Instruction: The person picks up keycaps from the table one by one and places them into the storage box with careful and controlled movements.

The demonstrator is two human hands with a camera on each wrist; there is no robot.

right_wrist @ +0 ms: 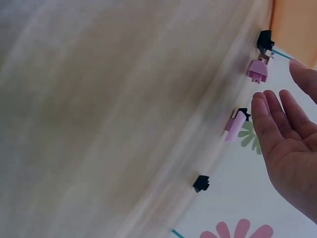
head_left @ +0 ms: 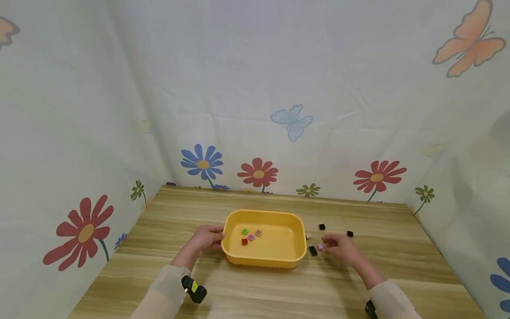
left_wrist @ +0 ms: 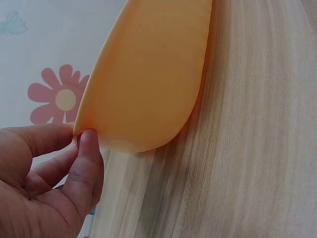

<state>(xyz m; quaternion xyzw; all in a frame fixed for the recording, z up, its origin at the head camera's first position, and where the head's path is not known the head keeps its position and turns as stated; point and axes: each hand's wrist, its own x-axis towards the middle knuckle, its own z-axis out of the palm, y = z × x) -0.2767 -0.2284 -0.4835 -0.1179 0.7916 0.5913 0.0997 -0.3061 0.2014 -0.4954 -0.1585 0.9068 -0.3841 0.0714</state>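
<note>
The yellow plastic tray stands on the table. My left hand pinches its left rim between thumb and fingers, plain in the left wrist view, where the tray looks tilted by the camera angle. Inside lie small keycap-like pieces: a green one, a red one, a purple one and a tan one. Right of the tray, my right hand hovers with fingers loosely bent beside a pink piece. The right wrist view shows a gap between thumb and fingers, holding nothing.
Around the right hand lie black pieces, one near the tray, one further back and one to the right. A pale piece sits against the tray's right side. A printed curtain encloses the wooden table.
</note>
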